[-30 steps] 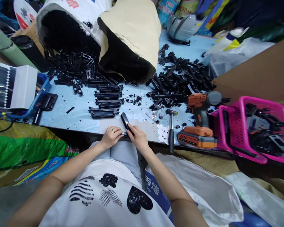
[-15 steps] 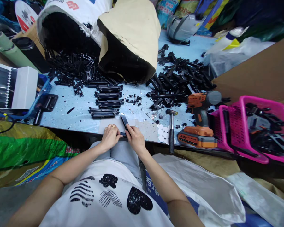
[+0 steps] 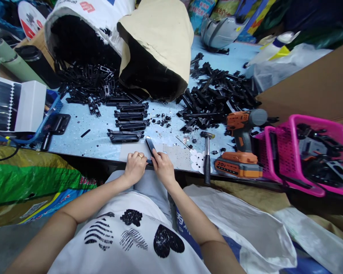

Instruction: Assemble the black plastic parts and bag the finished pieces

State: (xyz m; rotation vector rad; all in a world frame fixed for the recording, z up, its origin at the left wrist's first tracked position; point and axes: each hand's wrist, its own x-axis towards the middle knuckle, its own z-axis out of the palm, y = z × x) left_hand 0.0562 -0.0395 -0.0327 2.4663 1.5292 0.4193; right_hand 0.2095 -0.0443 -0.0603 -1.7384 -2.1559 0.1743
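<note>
My right hand point(image 3: 163, 167) is closed on a narrow black plastic bar point(image 3: 150, 143), which slants up and left from the fingers. Close beside it, my left hand point(image 3: 135, 167) is curled at the table's front edge, a ring on one finger. A dark bit of a part shows between the two hands; what the left fingers hold is hidden. Under the bar lies a grey sheet point(image 3: 128, 149). Beyond it, several black plastic assemblies point(image 3: 126, 136) lie stacked in a row, with small black-headed pieces point(image 3: 163, 121) scattered to their right.
To the right are a hammer point(image 3: 207, 156), an orange cordless drill point(image 3: 240, 160) and a pink basket point(image 3: 291, 152) of black parts. Black parts spill from a white sack point(image 3: 103, 19) and a beige sack point(image 3: 160, 34) behind. A blue tray point(image 3: 53, 106) stands left.
My left hand has turned and curled its fingers more tightly, shifting slightly right towards the right hand. The right hand and the black bar stay nearly still.
</note>
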